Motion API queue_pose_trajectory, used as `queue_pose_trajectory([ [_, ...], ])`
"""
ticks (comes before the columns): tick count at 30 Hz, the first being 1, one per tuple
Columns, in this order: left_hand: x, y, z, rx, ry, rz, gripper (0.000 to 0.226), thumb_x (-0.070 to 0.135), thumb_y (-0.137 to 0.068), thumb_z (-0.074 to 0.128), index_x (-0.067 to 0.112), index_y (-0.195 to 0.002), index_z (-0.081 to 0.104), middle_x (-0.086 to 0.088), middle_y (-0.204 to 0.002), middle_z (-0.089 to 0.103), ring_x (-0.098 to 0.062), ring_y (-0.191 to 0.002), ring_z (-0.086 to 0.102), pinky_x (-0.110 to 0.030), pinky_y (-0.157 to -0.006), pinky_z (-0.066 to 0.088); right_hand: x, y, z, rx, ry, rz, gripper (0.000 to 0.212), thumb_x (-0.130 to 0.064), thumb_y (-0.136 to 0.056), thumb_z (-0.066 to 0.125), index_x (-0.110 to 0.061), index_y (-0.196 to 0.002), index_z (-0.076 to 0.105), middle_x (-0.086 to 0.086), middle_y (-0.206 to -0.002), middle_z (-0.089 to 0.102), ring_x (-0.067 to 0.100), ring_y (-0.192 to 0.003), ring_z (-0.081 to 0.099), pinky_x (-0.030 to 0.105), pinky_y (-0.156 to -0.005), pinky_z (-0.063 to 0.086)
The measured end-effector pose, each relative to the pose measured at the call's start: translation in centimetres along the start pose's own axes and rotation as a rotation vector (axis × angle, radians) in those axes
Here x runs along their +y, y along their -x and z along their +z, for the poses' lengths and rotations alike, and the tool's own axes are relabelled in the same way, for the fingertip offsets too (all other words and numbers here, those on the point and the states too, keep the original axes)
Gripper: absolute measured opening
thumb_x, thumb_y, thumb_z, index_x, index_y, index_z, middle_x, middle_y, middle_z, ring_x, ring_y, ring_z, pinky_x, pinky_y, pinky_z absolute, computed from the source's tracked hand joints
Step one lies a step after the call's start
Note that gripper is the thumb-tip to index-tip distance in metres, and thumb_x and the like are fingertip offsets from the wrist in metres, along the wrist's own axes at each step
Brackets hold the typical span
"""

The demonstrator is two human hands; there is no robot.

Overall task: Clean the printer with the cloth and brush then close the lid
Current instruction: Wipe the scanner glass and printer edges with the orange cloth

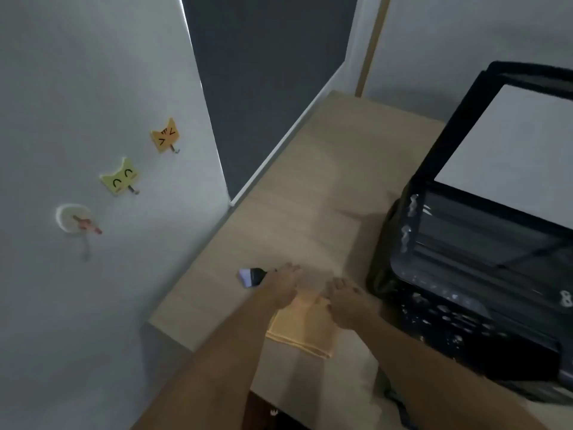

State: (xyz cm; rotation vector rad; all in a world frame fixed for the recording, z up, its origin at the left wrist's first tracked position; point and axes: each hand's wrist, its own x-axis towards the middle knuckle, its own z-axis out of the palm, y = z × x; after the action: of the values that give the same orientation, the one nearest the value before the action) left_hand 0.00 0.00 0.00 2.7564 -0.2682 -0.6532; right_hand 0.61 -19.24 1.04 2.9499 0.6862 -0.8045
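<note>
L fingers flat on cloth, R same | brush lies crosswise, bristles pointing left | printer lid up

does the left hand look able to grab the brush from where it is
Probably yes. The brush lies on the table right beside the left hand, nothing between them, though that hand rests on the cloth.

No legible text, brand or number anywhere. The black printer's front control panel carries pale button markings, too blurred to read. Left of the printer, on the wall, an orange cat-face hook and a yellow-green cat-face hook show drawn faces only, no lettering.
</note>
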Motion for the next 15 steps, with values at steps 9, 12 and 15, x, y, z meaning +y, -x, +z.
queue_pose_trajectory([
  [9, 0.3, 0.4, 1.6, 0.054, -0.021, 0.073, 0.042, 0.003, -0.082, 0.051, 0.017, -0.118, 0.064, -0.01, -0.122, 0.06, -0.031, -0.115, 0.055, -0.038, -0.089, 0.046, 0.3, 1.7, 2.6, 0.195, -0.355, -0.039, 0.021, -0.009, -0.087, 0.054, -0.012, -0.105, 0.064, 0.007, -0.12, 0.058, 0.027, -0.113, 0.053, 0.032, -0.093, 0.044],
  [12, -0.1, 2.3, 1.6, 0.094, 0.087, 0.146, 0.032, 0.007, -0.076, 0.059, 0.013, -0.104, 0.072, -0.012, -0.107, 0.064, -0.03, -0.103, 0.059, -0.033, -0.08, 0.044, 0.2, 3.5, 3.6, 0.229, -0.467, -0.154, 0.016, -0.006, -0.082, 0.056, -0.01, -0.096, 0.062, 0.009, -0.118, 0.06, 0.028, -0.111, 0.057, 0.032, -0.09, 0.046],
  [15, -0.8, 5.0, 2.8, 0.056, 0.1, 0.192, 0.023, 0.021, -0.077, 0.065, 0.016, -0.098, 0.074, -0.01, -0.104, 0.059, -0.027, -0.102, 0.056, -0.029, -0.078, 0.04, 0.4, 5.7, 5.7, 0.191, -0.42, -0.332, 0.023, -0.026, -0.084, 0.06, -0.01, -0.101, 0.064, 0.009, -0.135, 0.052, 0.025, -0.12, 0.052, 0.028, -0.097, 0.043],
])
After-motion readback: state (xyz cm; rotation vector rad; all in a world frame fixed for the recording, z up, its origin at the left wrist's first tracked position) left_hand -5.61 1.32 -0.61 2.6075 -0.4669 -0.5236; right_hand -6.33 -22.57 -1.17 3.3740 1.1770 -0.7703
